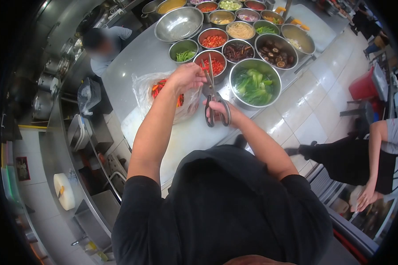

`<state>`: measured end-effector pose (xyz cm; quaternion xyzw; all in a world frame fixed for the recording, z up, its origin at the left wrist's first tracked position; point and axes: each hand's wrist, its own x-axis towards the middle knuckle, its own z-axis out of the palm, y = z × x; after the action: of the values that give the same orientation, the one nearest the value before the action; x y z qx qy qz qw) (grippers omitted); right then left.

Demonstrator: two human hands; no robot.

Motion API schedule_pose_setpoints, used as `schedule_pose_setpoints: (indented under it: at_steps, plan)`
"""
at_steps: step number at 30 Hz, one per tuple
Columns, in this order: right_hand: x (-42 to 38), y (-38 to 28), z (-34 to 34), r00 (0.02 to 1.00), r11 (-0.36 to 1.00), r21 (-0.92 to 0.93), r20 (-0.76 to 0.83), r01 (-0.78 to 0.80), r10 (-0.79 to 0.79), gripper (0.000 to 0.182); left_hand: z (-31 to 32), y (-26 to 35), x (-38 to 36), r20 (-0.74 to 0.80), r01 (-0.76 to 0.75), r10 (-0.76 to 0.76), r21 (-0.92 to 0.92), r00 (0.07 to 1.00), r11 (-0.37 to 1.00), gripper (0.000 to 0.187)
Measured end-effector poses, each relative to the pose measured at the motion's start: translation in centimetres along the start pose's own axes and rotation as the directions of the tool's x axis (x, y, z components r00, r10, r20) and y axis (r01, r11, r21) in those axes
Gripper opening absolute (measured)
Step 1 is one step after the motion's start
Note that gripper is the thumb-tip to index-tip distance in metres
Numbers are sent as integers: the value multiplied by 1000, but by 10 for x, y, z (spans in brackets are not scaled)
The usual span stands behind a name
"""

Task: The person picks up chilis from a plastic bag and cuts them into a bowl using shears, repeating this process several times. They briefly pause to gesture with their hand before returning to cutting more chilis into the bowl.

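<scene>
My right hand point(223, 110) grips a pair of scissors point(209, 82) by the black handles, blades pointing away from me and parted. Beside the blades, my left hand point(188, 78) is pinched on what looks like a red chili pepper point(203, 65), mostly hidden by the fingers. Both hands are just in front of a metal bowl of chopped red chili point(215, 66). Under my left forearm lies an open clear plastic bag point(141, 95) with whole red chilies point(157, 88) in it. To the right stands a bowl of leafy greens point(255, 84) in water.
Bowls of mushrooms point(276, 52), dried chilies point(238, 51), green pieces point(185, 55) and shredded food point(240, 31) crowd the counter. A large metal basin point(178, 24) sits behind. A white cutting board point(181, 145) lies near me. One person point(108, 46) is at left, another point(376, 159) at right.
</scene>
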<state>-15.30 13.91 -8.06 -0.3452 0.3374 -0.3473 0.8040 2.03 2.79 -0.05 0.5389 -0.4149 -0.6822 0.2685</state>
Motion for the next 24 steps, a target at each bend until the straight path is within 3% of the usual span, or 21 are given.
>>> schedule_pose_setpoints:
  at_steps: [3,7,8,11,14,17,20,23,24]
  plan:
    - [1,2,-6,999,975,-219,-26,32,-38,42,1,-1,1,1,5,-5,11,1000,1000,11]
    - [-6,-2,4,1000,1000,-17,-14,13,-13,39,-1,-3,7,18,12,-12,35,1000,999,9]
    - [-7,-6,3,999,990,-129,12,52,-51,41,0,-4,7,21,12,-13,42,1000,999,9]
    - [-7,-5,-1,1000,978,-210,-16,0,-4,40,2,-2,4,2,12,-12,66,1000,998,8]
    - [-3,-1,3,999,991,-129,19,33,-30,44,-1,-4,8,56,1,-5,71,998,997,7]
    - [-3,1,-1,999,973,-230,-33,24,-33,46,0,-4,9,24,4,-6,80,1000,997,7]
    - [1,3,-1,1000,993,-115,2,29,-29,42,0,-2,6,50,3,-7,94,999,996,6]
    - [-3,-1,-2,999,973,-229,-33,-12,4,48,1,-2,8,23,3,-6,95,1000,996,5]
    - [-2,0,-1,1000,988,-155,-17,-9,6,46,0,-3,7,29,5,-8,98,1000,995,6]
